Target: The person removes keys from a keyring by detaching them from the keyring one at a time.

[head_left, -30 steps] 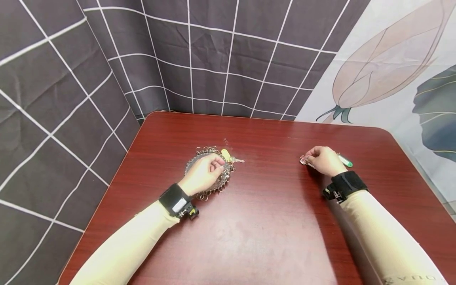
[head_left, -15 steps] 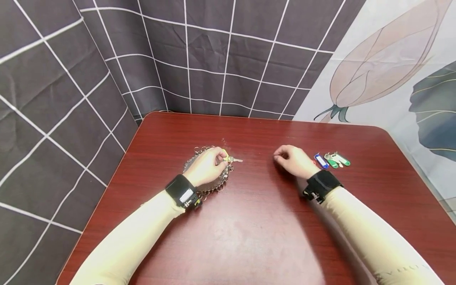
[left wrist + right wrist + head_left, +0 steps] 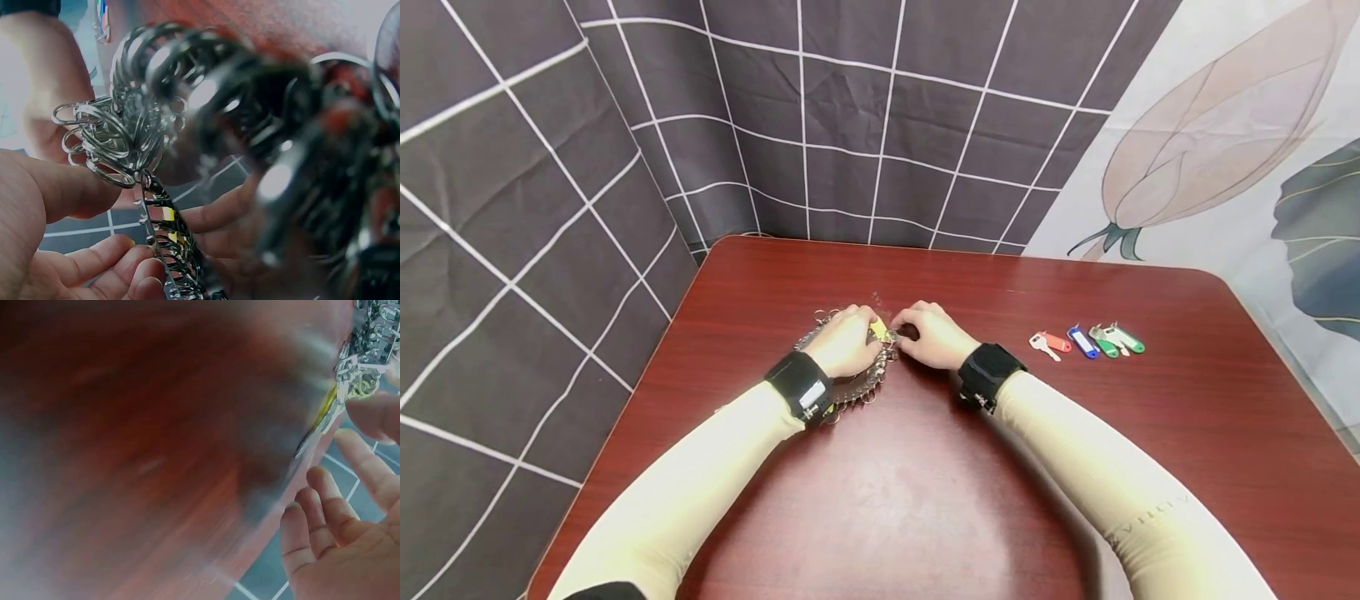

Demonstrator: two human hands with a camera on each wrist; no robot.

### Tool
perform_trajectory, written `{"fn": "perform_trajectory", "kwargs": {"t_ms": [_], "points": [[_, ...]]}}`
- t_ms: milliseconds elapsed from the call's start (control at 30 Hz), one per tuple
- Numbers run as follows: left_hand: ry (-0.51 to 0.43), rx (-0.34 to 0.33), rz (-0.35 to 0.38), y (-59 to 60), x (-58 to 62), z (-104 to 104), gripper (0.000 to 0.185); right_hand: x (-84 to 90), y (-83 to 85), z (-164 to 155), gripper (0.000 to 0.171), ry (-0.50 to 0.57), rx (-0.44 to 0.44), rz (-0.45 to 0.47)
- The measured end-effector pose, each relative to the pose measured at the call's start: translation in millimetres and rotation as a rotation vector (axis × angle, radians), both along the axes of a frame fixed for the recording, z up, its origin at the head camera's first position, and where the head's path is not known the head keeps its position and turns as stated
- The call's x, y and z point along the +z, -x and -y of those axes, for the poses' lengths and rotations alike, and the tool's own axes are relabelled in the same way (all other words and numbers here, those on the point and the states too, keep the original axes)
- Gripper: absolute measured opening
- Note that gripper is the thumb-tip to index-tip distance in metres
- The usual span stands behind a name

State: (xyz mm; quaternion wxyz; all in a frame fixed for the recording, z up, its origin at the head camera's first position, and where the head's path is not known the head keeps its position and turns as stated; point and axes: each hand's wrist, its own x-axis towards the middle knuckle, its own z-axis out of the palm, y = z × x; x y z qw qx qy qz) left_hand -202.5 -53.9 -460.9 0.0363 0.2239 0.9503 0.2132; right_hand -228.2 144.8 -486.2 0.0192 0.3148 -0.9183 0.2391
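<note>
A large metal ring strung with several small key rings lies on the red-brown table. My left hand lies over it with curled fingers gripping the ring. In the left wrist view the small rings bunch just above my thumb and fingers. A yellow-tagged key hangs on the ring's right side. My right hand has its fingertips at that key. In the right wrist view the fingers are spread and loose beside the yellow tag, holding nothing.
To the right, loose tagged keys lie in a row on the table: red, blue and two green. A checked dark curtain and a flower-print sheet hang behind the table.
My right hand left the tagged keys at the right and moved left across the table to the yellow key. The left hand stayed on the ring.
</note>
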Motion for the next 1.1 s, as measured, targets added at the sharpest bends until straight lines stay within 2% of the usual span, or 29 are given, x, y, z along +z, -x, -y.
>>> {"fn": "perform_trajectory", "kwargs": {"t_ms": [267,533,700,900,1100], "points": [[-0.002,-0.003,0.03,-2.3,1.0,-1.0,0.042,0.9,6.8,11.4,0.022,-0.069,0.041,0.02],[0.006,-0.02,0.019,-0.4,-3.7,0.0,0.041,4.7,5.9,6.0,0.02,-0.164,0.089,-0.127],[0.013,-0.027,0.002,-0.6,-5.9,3.9,0.041,2.3,1.4,3.1,0.013,-0.195,0.081,-0.206],[0.016,-0.059,-0.041,1.0,-7.8,2.7,0.022,1.9,-7.8,-4.4,0.018,-0.199,0.049,-0.162],[0.034,-0.055,-0.043,-0.3,-6.9,-1.9,0.019,6.8,-14.6,-9.2,0.025,-0.185,0.023,-0.114]]}}
